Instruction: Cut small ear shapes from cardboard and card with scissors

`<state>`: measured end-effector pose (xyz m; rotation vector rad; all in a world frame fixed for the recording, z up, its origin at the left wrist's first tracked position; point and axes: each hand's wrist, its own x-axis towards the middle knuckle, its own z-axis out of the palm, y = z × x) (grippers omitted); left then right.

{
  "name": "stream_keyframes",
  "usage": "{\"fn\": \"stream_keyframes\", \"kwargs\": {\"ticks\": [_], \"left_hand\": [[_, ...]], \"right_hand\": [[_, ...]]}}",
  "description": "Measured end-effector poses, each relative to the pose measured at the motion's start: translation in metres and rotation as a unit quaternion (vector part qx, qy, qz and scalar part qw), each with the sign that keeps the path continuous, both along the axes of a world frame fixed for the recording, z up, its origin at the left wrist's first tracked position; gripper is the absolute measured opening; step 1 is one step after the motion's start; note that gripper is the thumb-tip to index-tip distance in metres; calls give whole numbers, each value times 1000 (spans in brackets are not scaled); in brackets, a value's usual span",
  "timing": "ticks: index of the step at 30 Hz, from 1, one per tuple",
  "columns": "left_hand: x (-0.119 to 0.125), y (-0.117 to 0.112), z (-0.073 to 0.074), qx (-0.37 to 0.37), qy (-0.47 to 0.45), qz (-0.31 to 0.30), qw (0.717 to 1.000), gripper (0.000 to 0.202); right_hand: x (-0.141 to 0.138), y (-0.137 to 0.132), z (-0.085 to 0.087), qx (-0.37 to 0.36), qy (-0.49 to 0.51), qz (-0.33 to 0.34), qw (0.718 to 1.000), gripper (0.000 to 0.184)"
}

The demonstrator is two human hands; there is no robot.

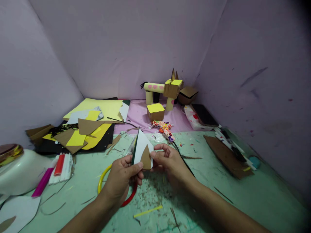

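Both my hands hold up a pointed white paper piece (141,145) with a dark green edge and a small brown cardboard triangle (146,158) on its front. My left hand (121,179) pinches its lower left edge between thumb and fingers. My right hand (168,160) pinches the right edge, next to the brown triangle. Below my hands a yellow and red ring (103,176) lies on the green mat (243,197), partly hidden by my left hand.
Yellow, brown and black paper sheets (85,132) are piled at the left. Markers (59,166) and a white rounded object (21,171) lie nearer left. A cardboard animal model (165,90), a yellow-topped box (155,111), a patterned glue gun (165,129) and cardboard strips (225,155) sit behind and right.
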<state>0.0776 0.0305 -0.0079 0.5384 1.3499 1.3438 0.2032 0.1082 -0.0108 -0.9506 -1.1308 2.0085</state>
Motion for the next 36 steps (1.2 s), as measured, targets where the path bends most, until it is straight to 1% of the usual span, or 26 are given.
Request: {"fn": "stream_keyframes", "kwargs": {"ticks": [2, 3, 7, 10, 14, 21, 27, 36], "left_hand": [[-1, 0, 0, -2, -5, -1, 1000, 26], [0, 0, 0, -4, -7, -1, 1000, 26], [3, -1, 2, -11, -7, -3, 1000, 28], [4, 0, 3, -10, -8, 0, 1000, 28], [2, 0, 1, -6, -9, -2, 1000, 28], [-1, -1, 3, -17, -4, -12, 1000, 27], [-1, 0, 2, -1, -2, -16, 1000, 26], [-2, -1, 2, -10, -1, -13, 1000, 24]], "right_hand": [[0, 1, -1, -36, 10, 30, 999, 35], [1, 2, -2, -40, 8, 41, 998, 34], [1, 3, -6, -19, -3, 45, 999, 35], [1, 3, -8, -21, 1, 45, 999, 33], [2, 3, -4, -17, 4, 52, 999, 31], [7, 7, 8, -22, -20, 107, 994, 29], [7, 8, 8, -32, -27, 121, 992, 26], [6, 8, 7, -30, -12, 115, 993, 26]]}}
